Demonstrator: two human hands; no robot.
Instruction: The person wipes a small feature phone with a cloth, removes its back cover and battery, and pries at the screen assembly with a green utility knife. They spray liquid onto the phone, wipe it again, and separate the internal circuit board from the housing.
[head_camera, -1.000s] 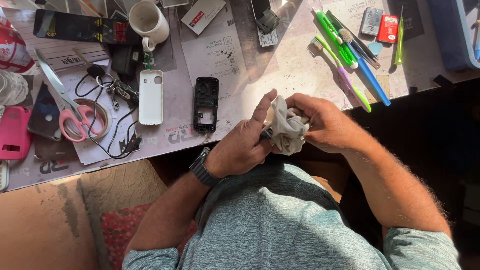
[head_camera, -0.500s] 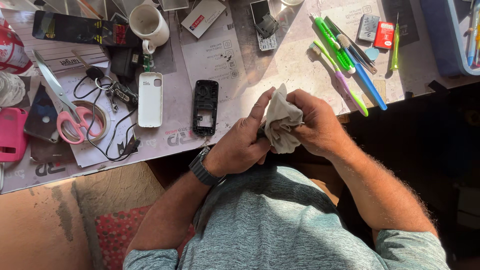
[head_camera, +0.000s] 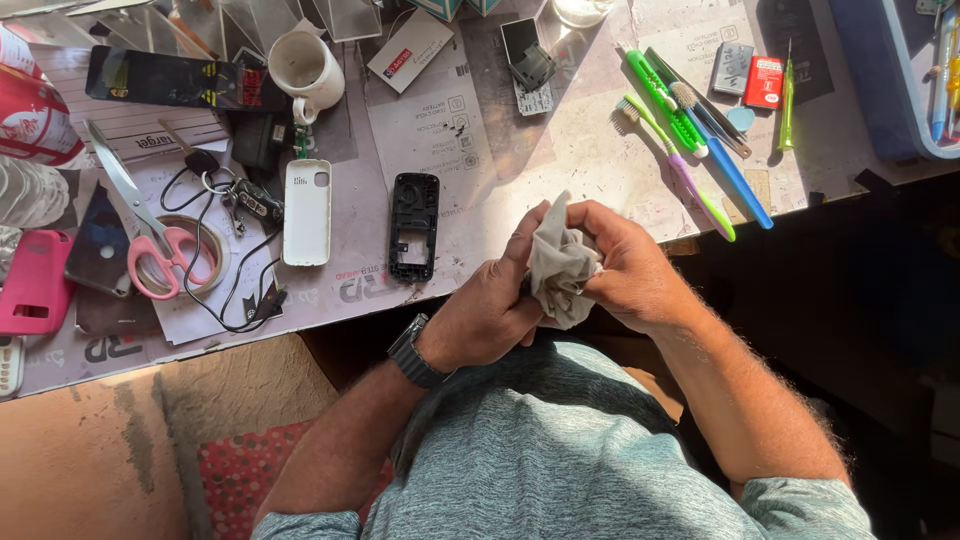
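Grey cloth (head_camera: 560, 265) sits bunched at frame centre, both hands' grip closed around it, left hand (head_camera: 490, 310) and right hand (head_camera: 625, 265); something small, possibly hidden inside, could slip off the worktop (head_camera: 560, 150) edge.

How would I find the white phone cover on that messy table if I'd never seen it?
Start at the white mug near the table's far edge and come straight toward the person. Past a dark lump, the white phone cover lies flat, with pink-handled scissors on one side and a black phone frame on the other. It is the only white, rounded rectangle there.
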